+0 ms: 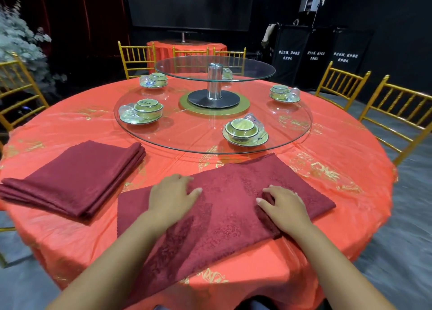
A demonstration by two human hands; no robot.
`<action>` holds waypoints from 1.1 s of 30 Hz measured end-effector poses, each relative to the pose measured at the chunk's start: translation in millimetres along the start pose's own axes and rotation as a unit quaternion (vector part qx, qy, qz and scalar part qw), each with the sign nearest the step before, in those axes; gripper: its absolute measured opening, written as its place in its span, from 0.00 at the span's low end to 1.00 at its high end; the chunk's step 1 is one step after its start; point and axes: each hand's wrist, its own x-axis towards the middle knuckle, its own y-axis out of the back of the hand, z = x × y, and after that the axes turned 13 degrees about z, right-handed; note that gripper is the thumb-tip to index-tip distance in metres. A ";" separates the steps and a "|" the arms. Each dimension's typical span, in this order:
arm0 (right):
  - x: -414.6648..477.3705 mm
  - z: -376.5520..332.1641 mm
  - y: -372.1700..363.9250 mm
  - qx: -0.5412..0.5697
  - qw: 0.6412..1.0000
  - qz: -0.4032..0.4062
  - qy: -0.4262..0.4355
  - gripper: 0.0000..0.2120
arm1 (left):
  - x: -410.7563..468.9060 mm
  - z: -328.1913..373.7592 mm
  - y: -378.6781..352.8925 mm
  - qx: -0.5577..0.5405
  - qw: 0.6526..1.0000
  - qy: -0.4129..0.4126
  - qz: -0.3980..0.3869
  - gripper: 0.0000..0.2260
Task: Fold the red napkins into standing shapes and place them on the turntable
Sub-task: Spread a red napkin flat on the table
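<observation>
Fingers (195,191) of the left hand (170,192) lie flat on the napkin (224,209), the right hand (285,206) arches over a crease, pinching or pressing I cannot tell; the napkin lies on the tabletop (315,230) just before the turntable (210,151), slanting along its near rim.

Overhead light falls brightly on the tablecloth (304,216); the background is dark. Soft shadows lie under the napkin stack (77,181). Faint reflections show on the glass turntable (292,132). Wide-angle distortion bows the chairs (397,108) at the edges. The floor (409,251) at right is smeared.
</observation>
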 end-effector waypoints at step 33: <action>100.6 40.4 48.1 0.102 0.960 0.241 -0.096 0.10 | 88.0 -8.5 -4.4 -0.257 0.965 -0.043 -0.034 0.10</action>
